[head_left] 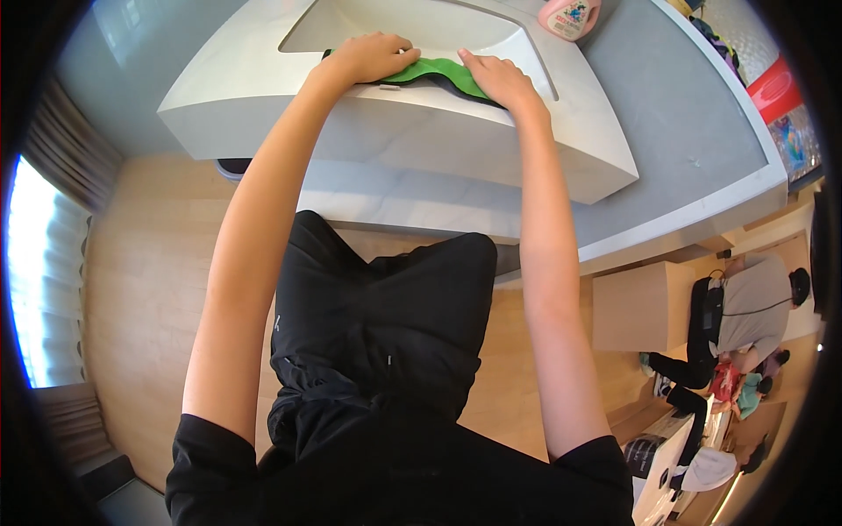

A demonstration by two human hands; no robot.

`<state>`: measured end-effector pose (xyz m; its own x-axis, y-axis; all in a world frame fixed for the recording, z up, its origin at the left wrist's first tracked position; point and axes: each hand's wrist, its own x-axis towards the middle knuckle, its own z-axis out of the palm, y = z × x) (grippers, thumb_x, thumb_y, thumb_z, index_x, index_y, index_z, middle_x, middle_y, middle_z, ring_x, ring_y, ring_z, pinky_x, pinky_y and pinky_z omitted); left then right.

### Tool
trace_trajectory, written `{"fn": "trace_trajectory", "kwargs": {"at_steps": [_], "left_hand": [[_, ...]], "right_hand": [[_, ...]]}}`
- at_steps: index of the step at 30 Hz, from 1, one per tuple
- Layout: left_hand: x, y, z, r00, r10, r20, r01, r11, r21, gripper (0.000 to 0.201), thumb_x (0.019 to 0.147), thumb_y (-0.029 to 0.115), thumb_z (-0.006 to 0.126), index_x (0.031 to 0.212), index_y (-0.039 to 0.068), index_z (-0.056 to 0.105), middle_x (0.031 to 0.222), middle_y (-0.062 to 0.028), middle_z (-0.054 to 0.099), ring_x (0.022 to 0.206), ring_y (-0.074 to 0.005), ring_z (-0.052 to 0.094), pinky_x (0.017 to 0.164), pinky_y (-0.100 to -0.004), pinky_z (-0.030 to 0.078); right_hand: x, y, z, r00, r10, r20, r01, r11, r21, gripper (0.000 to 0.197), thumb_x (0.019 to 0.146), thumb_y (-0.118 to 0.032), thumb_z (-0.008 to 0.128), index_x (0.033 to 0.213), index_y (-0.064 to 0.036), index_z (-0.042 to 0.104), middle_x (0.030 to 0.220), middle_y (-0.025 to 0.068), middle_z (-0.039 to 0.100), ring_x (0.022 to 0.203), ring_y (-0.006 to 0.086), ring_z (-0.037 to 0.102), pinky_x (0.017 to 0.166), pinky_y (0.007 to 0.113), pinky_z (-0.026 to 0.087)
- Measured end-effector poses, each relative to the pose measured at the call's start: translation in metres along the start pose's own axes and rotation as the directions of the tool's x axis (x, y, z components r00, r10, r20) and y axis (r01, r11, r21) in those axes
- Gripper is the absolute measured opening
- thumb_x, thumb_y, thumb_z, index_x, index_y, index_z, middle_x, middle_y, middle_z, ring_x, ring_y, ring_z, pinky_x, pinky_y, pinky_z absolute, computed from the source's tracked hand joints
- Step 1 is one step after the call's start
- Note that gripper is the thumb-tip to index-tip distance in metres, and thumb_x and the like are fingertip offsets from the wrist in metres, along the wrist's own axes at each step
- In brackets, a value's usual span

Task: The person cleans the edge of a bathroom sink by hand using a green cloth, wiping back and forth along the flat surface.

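A green cloth (pixel 436 67) with a black edge lies stretched along the near rim of a white sink (pixel 535 66). At its left end, my left hand (pixel 375 57) grips it with the fingers bent over it. My right hand (pixel 498 79) holds the other end, thumb pointing inward and most fingers hidden under the hand. Between the hands the cloth bows up in a wave. A small pale tag (pixel 389 87) shows at its near edge, against the counter.
A pink bottle (pixel 570 17) with a handle stands on the grey surface (pixel 645 105) right of the sink. Beyond that is a red container (pixel 774 90). The marble-look counter (pixel 228 79) surrounds the sink. Several people, one in a grey shirt (pixel 750 302), are far right. A curtained window (pixel 44 280) is left.
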<state>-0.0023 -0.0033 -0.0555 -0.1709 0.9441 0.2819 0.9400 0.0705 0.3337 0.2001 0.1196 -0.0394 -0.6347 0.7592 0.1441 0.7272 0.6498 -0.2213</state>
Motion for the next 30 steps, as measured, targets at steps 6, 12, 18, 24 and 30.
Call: {"fn": "trace_trajectory", "kwargs": {"at_steps": [6,12,18,24,30], "left_hand": [[-0.017,0.01,-0.003,0.997,-0.073,-0.032,0.074,0.997,0.0,0.043,0.099,0.044,0.046,0.118,0.016,0.073,0.111,-0.0123,0.073,0.105,-0.0358,0.066,0.098,-0.0453,0.05],[-0.043,0.018,0.003,0.976,0.119,-0.184,-0.09,0.984,0.154,0.038,0.102,0.033,0.047,0.126,0.011,0.066,0.12,-0.0148,0.07,0.114,-0.0359,0.062,0.099,-0.0463,0.048],[-0.076,0.028,0.017,0.871,0.245,-0.425,-0.122,0.947,0.296,0.038,0.102,0.032,0.049,0.129,0.012,0.067,0.133,-0.0112,0.066,0.124,-0.031,0.06,0.105,-0.0421,0.047],[-0.126,0.059,0.014,0.839,0.226,-0.496,-0.133,0.967,0.215,0.036,0.1,0.024,0.059,0.131,0.007,0.065,0.137,-0.0169,0.062,0.131,-0.0379,0.054,0.11,-0.0476,0.042],[-0.145,0.063,0.005,0.857,0.204,-0.474,-0.148,0.977,0.153,0.034,0.101,0.02,0.056,0.129,0.005,0.066,0.136,-0.0169,0.063,0.13,-0.0373,0.055,0.112,-0.0469,0.042]], "right_hand": [[-0.016,-0.001,0.002,0.997,0.002,-0.081,0.0,1.0,0.028,0.055,0.103,-0.052,0.035,0.111,-0.0156,0.075,0.113,0.0182,0.072,0.109,0.0386,0.066,0.098,0.047,0.05],[-0.031,0.007,0.008,0.995,-0.079,-0.069,0.082,0.996,0.041,0.045,0.103,-0.045,0.041,0.117,-0.0149,0.072,0.116,0.0145,0.072,0.115,0.0381,0.062,0.099,0.046,0.048],[-0.062,0.007,0.024,0.851,-0.287,-0.44,0.286,0.956,-0.069,0.041,0.103,-0.036,0.046,0.125,-0.0084,0.068,0.127,0.014,0.069,0.121,0.0336,0.061,0.107,0.045,0.045],[-0.11,0.0,0.034,0.791,-0.33,-0.515,0.317,0.941,-0.117,0.046,0.104,-0.037,0.05,0.133,-0.0042,0.063,0.137,0.02,0.062,0.131,0.0386,0.053,0.113,0.048,0.038],[-0.153,-0.022,0.026,0.828,-0.268,-0.492,0.26,0.962,-0.086,0.055,0.104,-0.045,0.051,0.135,-0.0015,0.061,0.141,0.0233,0.057,0.135,0.0409,0.049,0.116,0.049,0.034]]}}
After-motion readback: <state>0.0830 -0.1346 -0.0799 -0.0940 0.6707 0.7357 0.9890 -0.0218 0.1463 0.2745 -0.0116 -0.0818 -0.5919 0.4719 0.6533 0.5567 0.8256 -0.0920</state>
